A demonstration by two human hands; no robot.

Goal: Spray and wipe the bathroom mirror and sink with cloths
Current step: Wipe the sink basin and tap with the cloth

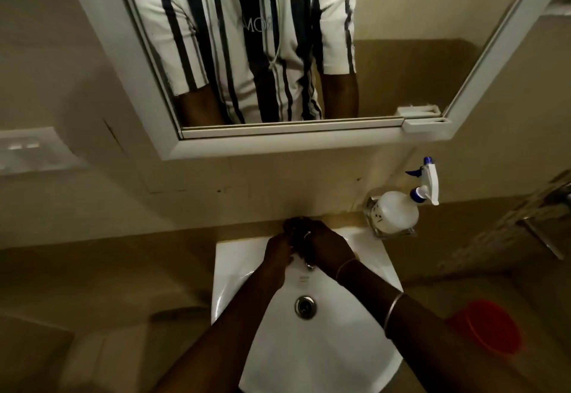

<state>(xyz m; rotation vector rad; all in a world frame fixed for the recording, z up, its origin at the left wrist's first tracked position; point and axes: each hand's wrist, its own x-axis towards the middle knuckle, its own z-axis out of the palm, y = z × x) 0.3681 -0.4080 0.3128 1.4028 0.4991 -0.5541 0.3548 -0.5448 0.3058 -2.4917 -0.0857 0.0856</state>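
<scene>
**Mirror** (401, 53): mounted on the wall above and beyond the fingers. White frame; the glass reflects a black-and-white striped shirt and two forearms. A small white shelf (426, 124) sits at the frame's lower right corner.

**Sink** (370, 256): glossy white basin directly under the fingers, extending toward the person. The chrome drain (305, 306) lies nearer the person than the fingers, between the two forearms.

**Spray bottle** (398, 212): translucent white body, white trigger head with blue nozzle and collar. It rests tilted in a metal wall holder (392, 233) to the right of the fingers, just beside the sink's back right corner and apart from both hands.

**Cloth** (296, 233): dark and bunched, at the back rim of the sink. The left hand (278, 250) and right hand (327, 247) meet on it, and the fingers of both curl round it. Shadow hides the individual fingertips. A bit of chrome tap (310, 266) shows just below the fingers.

**Edges and open room**: the mirror frame's lower edge runs well above the fingers, with bare wall between. Bare white sink rim shows to the left and right of the fingers. A red bucket (491, 327) stands right of the fingers, below sink level. A white switch plate (24, 151) sits on the wall well to their left.

**Surface and room**: beige walls, dim light, and dark marks on the wall under the mirror. Two thin bangles (392, 309) circle the right forearm
</scene>
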